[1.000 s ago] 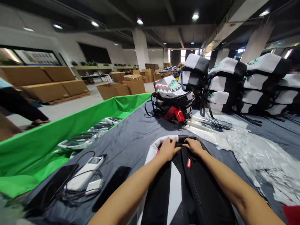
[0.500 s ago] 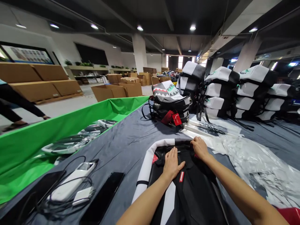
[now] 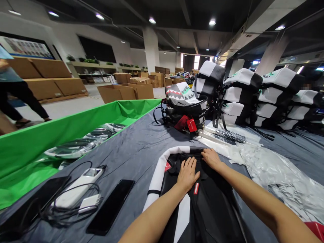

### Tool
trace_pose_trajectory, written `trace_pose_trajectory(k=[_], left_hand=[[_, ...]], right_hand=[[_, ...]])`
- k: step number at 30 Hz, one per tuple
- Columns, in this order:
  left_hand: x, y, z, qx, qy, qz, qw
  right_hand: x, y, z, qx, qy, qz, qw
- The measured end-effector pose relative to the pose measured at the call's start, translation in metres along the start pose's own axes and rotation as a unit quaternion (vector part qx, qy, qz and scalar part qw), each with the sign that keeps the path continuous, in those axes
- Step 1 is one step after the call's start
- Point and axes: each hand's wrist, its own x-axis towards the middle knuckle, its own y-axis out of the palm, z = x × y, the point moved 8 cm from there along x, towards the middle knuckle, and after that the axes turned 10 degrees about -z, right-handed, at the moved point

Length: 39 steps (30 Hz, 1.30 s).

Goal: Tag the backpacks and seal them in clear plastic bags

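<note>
A black and white backpack [image 3: 212, 206] lies on the grey-covered table in front of me, its top end pointing away and a small red and white label on its black panel. My left hand [image 3: 187, 173] is spread flat on the upper part of that panel, fingers extended. At the top edge, just right of the middle, my right hand [image 3: 212, 159] has its fingers bent onto the black rim. Its fingertips are partly hidden, and whether they pinch a zipper pull cannot be made out.
Shark-mouth backpacks with red tags [image 3: 186, 106] stand ahead, beside stacked black and white bags [image 3: 234, 94]. Clear plastic bags [image 3: 275, 172] lie right. On the left are a phone [image 3: 111, 206], a white power bank [image 3: 77, 190] with cables, and a green bin [image 3: 76, 123] holding wrapped items. A person [image 3: 17, 91] stands beyond.
My right hand has slid a little left along the backpack's top edge. The left hand stays flat, shifted slightly right. More of the person at far left has come into view.
</note>
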Motion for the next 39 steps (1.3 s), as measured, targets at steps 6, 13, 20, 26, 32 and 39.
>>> trace_pose_trajectory(k=[6,13,20,26,32,39], left_hand=[[0.003,0.004,0.000,-0.009,-0.004,0.029,1.000],[0.001,0.006,0.000,-0.021,-0.008,0.029,0.999],[-0.001,0.005,-0.001,-0.014,-0.011,0.015,1.000],[0.005,0.008,-0.004,0.042,0.004,0.037,0.998],[0.010,0.012,-0.007,0.066,0.047,0.074,0.994],[0.025,0.011,0.002,0.033,0.036,0.030,0.998]], right_hand=[[0.016,0.012,-0.012,0.034,0.003,0.007,0.999],[-0.026,-0.013,0.005,0.007,-0.007,-0.038,0.999],[-0.002,0.000,-0.021,0.012,-0.035,0.020,0.999],[0.018,0.004,-0.040,0.028,0.005,0.050,0.998],[0.023,-0.004,-0.051,0.050,0.030,0.065,0.996],[0.048,0.037,-0.067,0.037,0.077,0.136,0.987]])
